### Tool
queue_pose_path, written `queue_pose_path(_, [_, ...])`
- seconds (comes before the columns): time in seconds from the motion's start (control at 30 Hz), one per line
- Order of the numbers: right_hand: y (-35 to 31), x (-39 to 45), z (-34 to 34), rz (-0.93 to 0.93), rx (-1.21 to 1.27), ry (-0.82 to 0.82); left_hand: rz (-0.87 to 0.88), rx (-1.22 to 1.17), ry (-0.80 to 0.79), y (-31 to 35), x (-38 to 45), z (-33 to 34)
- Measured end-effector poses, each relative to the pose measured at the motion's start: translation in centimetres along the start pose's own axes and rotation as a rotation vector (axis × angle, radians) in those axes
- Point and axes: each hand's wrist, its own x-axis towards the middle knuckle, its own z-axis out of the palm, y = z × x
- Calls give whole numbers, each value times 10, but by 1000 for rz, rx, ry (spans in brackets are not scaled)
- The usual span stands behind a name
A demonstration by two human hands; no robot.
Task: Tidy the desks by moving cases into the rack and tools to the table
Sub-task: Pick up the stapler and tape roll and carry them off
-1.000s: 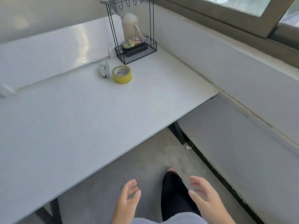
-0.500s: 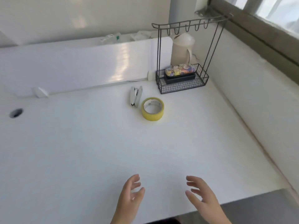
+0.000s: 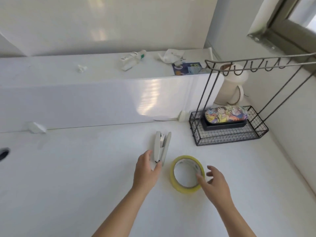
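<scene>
Already the left hand (image 3: 145, 170) pinches the stiff, light stapler (image 3: 160, 147) at its hinge end on the counter (image 3: 68, 177), while the right hand (image 3: 214, 183), fingers spread, reaches the rigid yellow tape roll (image 3: 187, 173), best gripped across its rim.

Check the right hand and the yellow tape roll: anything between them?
Nothing visible. The right hand is already at the tape roll, a fingertip at its near-right rim. The stapler lies to the left, at the left hand.
</scene>
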Motion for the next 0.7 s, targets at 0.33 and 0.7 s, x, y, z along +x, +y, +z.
queue_pose_path(0.33, [-3,31,12,4,-188,-131,-175,473,6,15,49,39])
queue_pose_path(0.7, [38,-51,-31,179,293,-176,-281,-214,-45,2,-90,-16])
